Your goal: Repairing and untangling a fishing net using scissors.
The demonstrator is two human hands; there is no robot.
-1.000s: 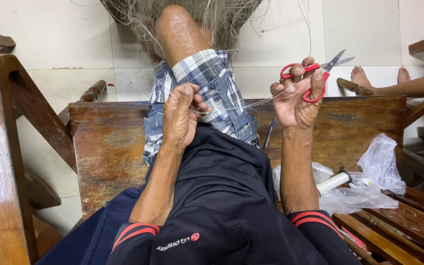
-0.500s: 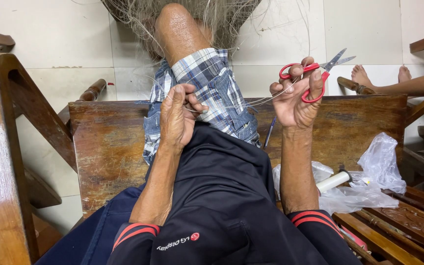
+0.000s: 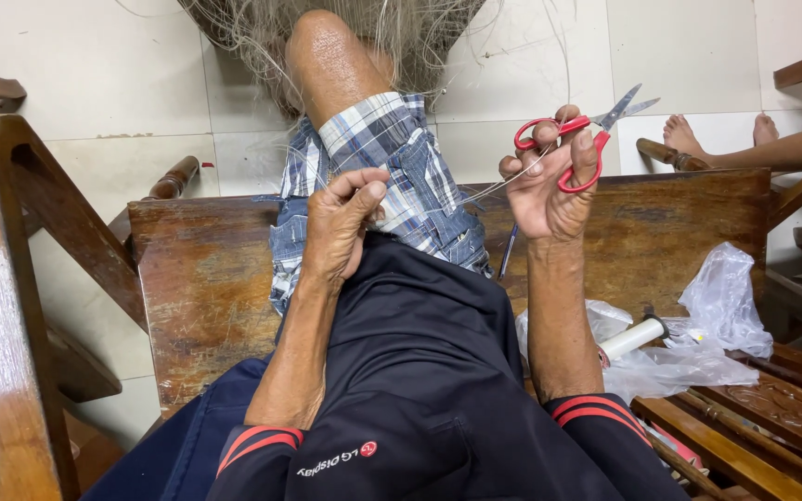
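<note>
My left hand (image 3: 341, 223) rests on my thigh over plaid shorts (image 3: 392, 176) and pinches thin pale strands of a fishing net (image 3: 252, 37). The net bunches up around my knee at the top of the view. My right hand (image 3: 549, 181) is raised to the right, with its fingers through the loops of red-handled scissors (image 3: 579, 139). The blades point up and to the right, slightly apart. The same hand also holds a taut strand that runs across to my left hand.
I sit on a worn wooden bench (image 3: 206, 278). A white spool of thread (image 3: 633, 336) lies on crumpled clear plastic bags (image 3: 717, 315) at my right. Another person's bare feet (image 3: 717, 134) show at the upper right. A wooden armrest (image 3: 2, 278) stands at left; the floor is pale tile.
My left hand has shifted slightly up the thigh with its pinch on the strands. My right hand and the scissors have stayed almost still.
</note>
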